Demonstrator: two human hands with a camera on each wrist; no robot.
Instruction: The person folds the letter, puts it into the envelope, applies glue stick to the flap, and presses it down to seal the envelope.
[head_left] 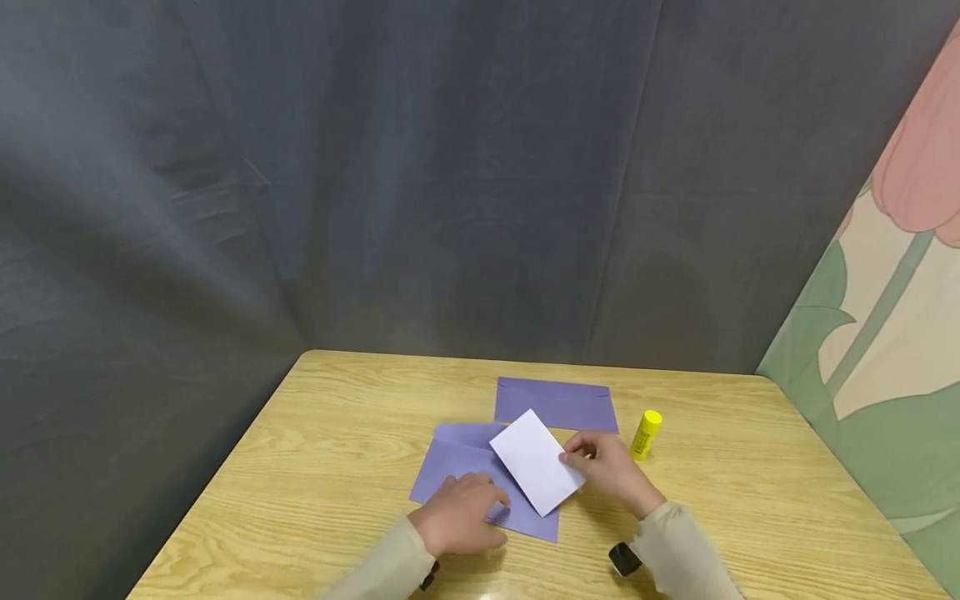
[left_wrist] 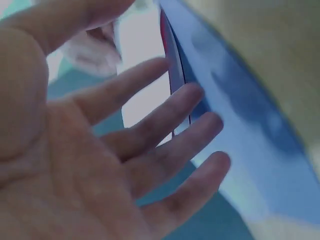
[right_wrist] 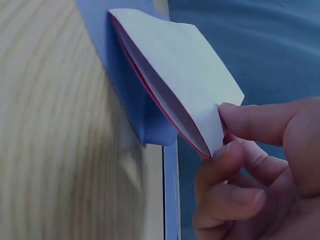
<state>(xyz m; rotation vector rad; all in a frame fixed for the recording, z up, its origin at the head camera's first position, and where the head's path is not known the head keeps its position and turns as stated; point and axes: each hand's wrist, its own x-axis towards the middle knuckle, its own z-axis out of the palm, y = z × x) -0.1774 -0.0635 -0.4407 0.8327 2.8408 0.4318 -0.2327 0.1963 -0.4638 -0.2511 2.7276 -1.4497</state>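
A folded white card tilts above an open purple envelope, lifted along its right side. My right hand pinches the card's right edge between thumb and fingers. In the right wrist view the card bows slightly apart at its fold, showing a thin red edge inside. Over the envelope's near part hovers my left hand, fingers spread. The left wrist view has that hand's fingers extended and holding nothing, with the white card beyond them. The envelope's flap lies unfolded at its far side.
A second purple envelope lies flat farther back on the wooden table. To the right stands a yellow glue stick. Dark grey curtain hangs behind and left of the table; a flower-patterned cloth is on the right.
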